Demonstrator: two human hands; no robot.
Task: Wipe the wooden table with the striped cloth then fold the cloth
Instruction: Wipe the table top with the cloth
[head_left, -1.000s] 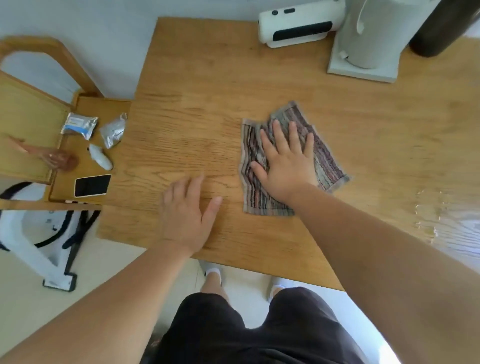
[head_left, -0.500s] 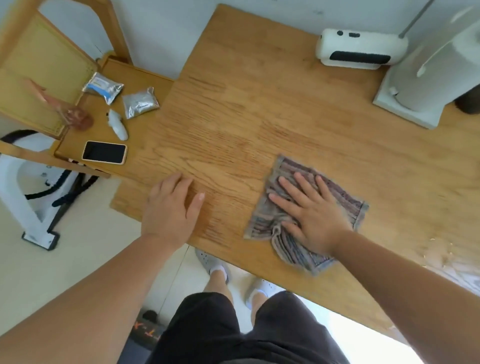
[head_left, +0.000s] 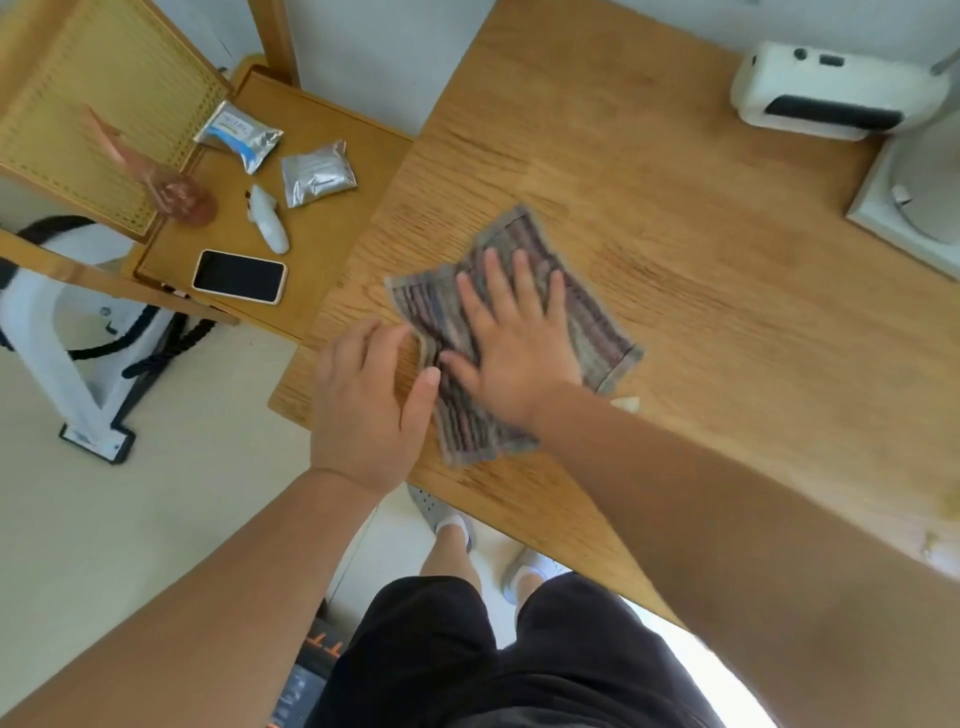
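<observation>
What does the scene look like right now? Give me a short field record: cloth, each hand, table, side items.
cloth: striped cloth lies flat but rumpled near the table's left front corner
right hand: right hand pressed palm-down on the cloth, fingers spread
left hand: left hand rests on the table at the cloth's left edge, thumb touching it
table: wooden table, white device at the far edge
side shelf: phone face up, two foil packets
fold: not started
</observation>
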